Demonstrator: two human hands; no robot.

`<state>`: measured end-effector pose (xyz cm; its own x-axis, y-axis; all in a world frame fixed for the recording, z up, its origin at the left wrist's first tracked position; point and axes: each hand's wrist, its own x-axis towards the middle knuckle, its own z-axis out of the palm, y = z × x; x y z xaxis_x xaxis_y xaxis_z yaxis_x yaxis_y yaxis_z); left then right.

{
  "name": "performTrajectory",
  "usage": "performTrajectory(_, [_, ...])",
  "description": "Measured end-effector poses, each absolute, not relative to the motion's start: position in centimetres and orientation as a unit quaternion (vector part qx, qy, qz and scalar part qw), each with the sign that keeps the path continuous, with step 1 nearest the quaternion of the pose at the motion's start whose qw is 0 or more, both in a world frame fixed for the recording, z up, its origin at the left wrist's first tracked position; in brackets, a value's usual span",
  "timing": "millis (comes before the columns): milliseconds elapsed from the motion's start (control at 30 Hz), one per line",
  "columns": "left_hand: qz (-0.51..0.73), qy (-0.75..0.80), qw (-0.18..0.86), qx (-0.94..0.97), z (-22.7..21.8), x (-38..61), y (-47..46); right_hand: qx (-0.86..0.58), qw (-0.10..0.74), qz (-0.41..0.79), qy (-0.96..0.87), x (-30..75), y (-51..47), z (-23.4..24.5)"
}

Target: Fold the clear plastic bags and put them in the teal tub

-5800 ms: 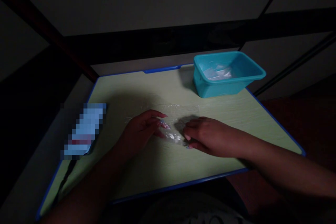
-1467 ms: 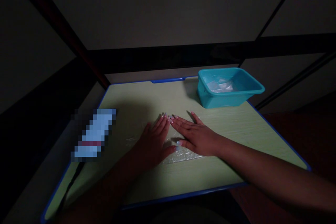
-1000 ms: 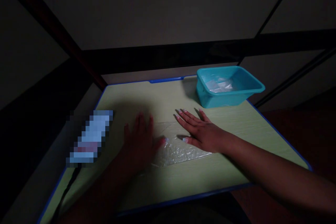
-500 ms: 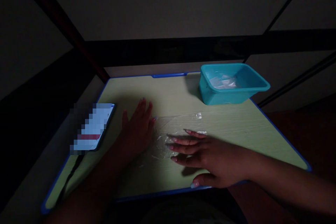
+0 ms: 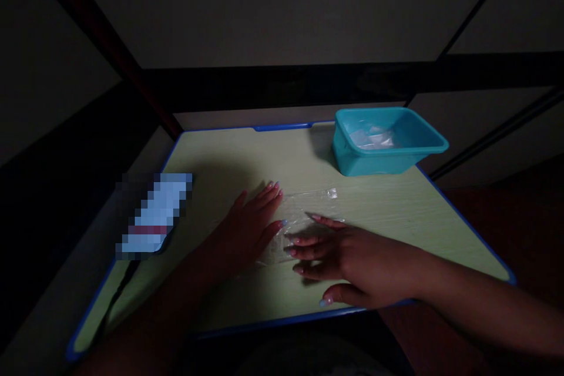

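A clear plastic bag [image 5: 304, 202] lies flat and slightly wrinkled on the pale table [image 5: 220, 150], in front of me. My left hand [image 5: 251, 223] rests on its left side, palm down, with the fingers stretched out and the thumb apart. Over the lower right part of the bag lies my right hand [image 5: 339, 255], its fingers spread and pointing left. Both hands cover parts of the bag, so its full outline is hidden. Neither hand grips anything.
At the back right of the table stands a turquoise plastic basket [image 5: 374, 163] with clear plastic pieces inside. A phone [image 5: 163, 211] with a blurred screen lies along the left edge, a dark cord [image 5: 117, 294] running from it. A blue rim [image 5: 282, 127] borders the table.
My left hand has slid to the right over the bag, closer to my right hand. My right hand stays in nearly the same place.
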<state>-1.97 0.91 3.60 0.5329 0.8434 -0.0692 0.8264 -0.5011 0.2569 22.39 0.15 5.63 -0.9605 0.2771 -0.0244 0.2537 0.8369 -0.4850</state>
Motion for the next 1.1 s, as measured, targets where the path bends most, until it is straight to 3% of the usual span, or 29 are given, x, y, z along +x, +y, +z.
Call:
performTrajectory(367, [0.029, 0.433, 0.158, 0.887, 3.4, -2.3, 0.9, -0.153, 0.036, 0.277, -0.948, 22.1, 0.2, 5.6])
performTrajectory(767, [0.021, 0.405, 0.165, 0.899, 2.9, -2.5, 0.3, -0.199, 0.181, 0.375, -0.887, 22.1, 2.0, 6.0])
performTrajectory(933, [0.053, 0.427, 0.197, 0.881, 3.3, -3.6, 0.7, -0.335, 0.137, 0.311, -0.878, 22.7, 2.5, 5.9])
performTrajectory(1100, [0.086, 0.459, 0.259, 0.846, 4.1, -4.2, 1.4, -0.351, 0.063, 0.247, -0.901, 23.3, 3.4, 5.8])
